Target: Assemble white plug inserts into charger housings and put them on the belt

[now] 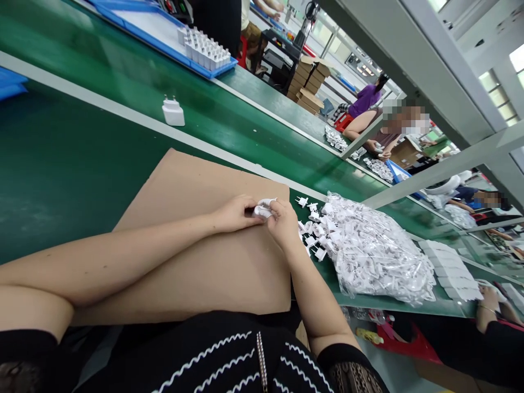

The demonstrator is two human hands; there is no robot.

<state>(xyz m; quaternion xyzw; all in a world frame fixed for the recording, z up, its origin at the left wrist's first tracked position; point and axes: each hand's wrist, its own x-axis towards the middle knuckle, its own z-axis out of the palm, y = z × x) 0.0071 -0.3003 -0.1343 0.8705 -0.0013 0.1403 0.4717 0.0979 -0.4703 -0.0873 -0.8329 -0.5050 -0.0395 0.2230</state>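
Over the cardboard sheet (213, 256), my left hand (234, 214) and my right hand (284, 224) meet at a small white plastic charger part (263, 209). The fingertips of both hands are closed on it, from the left and from the right. Fingers cover much of the part, so I cannot tell whether it is one piece or two. Just right of my right hand, loose white two-pin plug pieces (313, 240) are scattered on the green table. A large clear bag (376, 251) filled with similar white pieces lies beside them.
Beyond the cardboard, a white two-pin charger (173, 112) stands on the green conveyor belt (123, 93). A blue tray (164, 41) holds rows of white chargers (207, 50). Stacked white strips (450, 270) lie past the bag, near a co-worker's hand (489, 305). A metal frame post (426, 169) slants across the right.
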